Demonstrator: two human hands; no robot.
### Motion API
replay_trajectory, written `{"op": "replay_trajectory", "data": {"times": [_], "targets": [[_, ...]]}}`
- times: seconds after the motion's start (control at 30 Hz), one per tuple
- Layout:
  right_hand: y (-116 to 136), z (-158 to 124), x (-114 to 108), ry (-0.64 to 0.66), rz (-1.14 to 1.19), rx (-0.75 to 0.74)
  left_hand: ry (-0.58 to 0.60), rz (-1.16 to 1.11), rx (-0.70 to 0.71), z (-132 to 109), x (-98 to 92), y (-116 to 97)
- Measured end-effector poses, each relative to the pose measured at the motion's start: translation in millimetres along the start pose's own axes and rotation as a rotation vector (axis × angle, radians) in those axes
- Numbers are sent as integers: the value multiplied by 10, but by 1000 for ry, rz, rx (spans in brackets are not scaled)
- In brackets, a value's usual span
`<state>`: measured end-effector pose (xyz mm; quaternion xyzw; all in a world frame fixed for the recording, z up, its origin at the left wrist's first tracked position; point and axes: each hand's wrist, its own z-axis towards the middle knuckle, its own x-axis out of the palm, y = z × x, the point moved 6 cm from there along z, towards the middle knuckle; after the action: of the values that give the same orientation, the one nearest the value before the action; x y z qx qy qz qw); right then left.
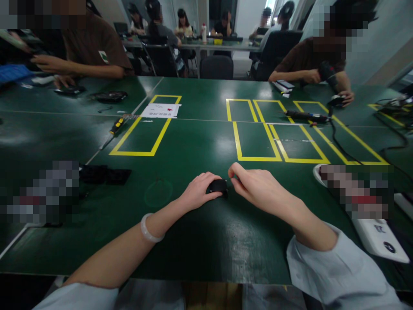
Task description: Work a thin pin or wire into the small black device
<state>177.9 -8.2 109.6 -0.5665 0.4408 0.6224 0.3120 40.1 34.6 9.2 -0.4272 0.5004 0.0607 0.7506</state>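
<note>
Green table [196, 142] spans the scene; at its near centre, the left hand [200, 190] pinches a small black part [218, 186], exposed end facing right, long axis unclear. Beside it the right hand [260, 187] curls, whether gripping anything I cannot tell.

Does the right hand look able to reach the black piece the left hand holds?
Likely yes: nothing visible blocks the right hand from the black piece, exposed on the side facing it.
</note>
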Motion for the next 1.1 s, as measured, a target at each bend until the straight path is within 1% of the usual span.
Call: {"op": "replay_trajectory", "data": {"times": [0.17, 0.37, 0.6, 0.9, 1.1], "targets": [[28, -6, -14, 6, 4, -7, -5, 1, -4, -3, 2, 8], [-4, 12, 18, 2, -47, 16, -5, -1, 1, -1, 3, 8], [15, -16, -1, -13, -9, -16, 7, 9, 9, 8, 11, 13], [1, 11, 18, -9, -44, 16, 1, 13, 11, -4, 26, 35], [-16, -6, 23, -18, -5, -20, -6, 16, 20, -4, 24, 28]]}}
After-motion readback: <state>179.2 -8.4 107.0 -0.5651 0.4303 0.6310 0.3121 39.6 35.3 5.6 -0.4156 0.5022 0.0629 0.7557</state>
